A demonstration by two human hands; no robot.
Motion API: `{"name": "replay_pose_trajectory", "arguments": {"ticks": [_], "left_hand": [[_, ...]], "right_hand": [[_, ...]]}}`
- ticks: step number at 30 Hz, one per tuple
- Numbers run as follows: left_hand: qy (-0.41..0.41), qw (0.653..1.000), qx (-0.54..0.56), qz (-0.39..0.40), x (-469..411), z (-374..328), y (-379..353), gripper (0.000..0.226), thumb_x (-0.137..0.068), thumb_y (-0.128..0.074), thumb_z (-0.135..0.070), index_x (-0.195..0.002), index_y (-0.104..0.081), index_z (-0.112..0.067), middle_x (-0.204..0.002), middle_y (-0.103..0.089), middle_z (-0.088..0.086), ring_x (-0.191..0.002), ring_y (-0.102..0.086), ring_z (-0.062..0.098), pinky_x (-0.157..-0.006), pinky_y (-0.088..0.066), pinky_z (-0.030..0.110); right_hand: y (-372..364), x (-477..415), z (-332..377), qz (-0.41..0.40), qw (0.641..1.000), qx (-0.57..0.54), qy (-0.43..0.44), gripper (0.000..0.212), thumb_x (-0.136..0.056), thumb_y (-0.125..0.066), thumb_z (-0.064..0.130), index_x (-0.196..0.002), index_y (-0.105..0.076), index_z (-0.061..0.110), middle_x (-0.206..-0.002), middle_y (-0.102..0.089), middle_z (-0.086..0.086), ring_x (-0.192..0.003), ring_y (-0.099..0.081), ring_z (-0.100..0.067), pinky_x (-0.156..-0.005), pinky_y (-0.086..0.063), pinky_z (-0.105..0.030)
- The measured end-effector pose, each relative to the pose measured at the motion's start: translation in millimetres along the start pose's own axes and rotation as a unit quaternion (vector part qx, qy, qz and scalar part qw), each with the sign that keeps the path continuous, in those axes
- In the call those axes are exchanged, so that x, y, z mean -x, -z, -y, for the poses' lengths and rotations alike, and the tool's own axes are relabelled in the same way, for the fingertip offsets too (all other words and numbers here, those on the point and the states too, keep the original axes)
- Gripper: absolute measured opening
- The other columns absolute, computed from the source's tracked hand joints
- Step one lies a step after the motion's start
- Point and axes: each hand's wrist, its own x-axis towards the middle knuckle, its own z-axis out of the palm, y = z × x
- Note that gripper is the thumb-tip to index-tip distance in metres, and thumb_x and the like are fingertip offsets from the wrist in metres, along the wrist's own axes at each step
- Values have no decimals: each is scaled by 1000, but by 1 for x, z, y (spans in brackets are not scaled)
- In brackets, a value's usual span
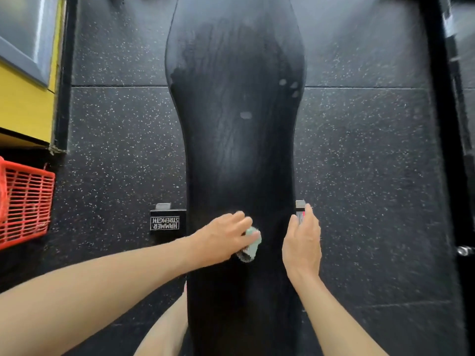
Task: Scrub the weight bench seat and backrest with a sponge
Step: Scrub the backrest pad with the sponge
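Note:
A long black padded weight bench [236, 140] runs away from me down the middle of the view, its surface streaked wet with a few foam spots higher up. My left hand [221, 237] is closed on a pale green sponge [253, 240] with a dark scrubbing side, pressed on the pad's near middle. My right hand [303, 240] rests on the bench's right edge, fingers together and curled over the side, nothing visible in it.
Black speckled rubber flooring [365, 163] lies on both sides. A red plastic basket [23, 201] stands at the left edge below a yellow wall. The bench's frame foot with a label [164, 223] pokes out left. A dark upright post [460, 150] runs along the right.

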Motion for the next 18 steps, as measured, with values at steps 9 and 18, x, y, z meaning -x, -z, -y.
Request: {"name": "replay_pose_trajectory", "arguments": {"ticks": [9,18], "left_hand": [[473,863,52,-171,-57,20,10,57,-65,-53,14,-108,-68,-20,-89,-46,11,-83,-44,31,-63,-43,40],[401,901,-1,-166,-65,-129,-48,67,-42,-68,21,-100,-71,-13,-74,-52,7,-65,-49,25,-47,-27,23]], "right_hand": [[43,13,-79,113,989,-5,-96,29,-100,-32,25,-84,-52,13,-88,-60,-8,-70,-47,-16,-58,-34,-34],[49,35,-113,308,906,-162,-240,21,-99,-43,23,-95,-63,17,-91,-65,-1,-86,-62,-14,-87,-49,-35]]}}
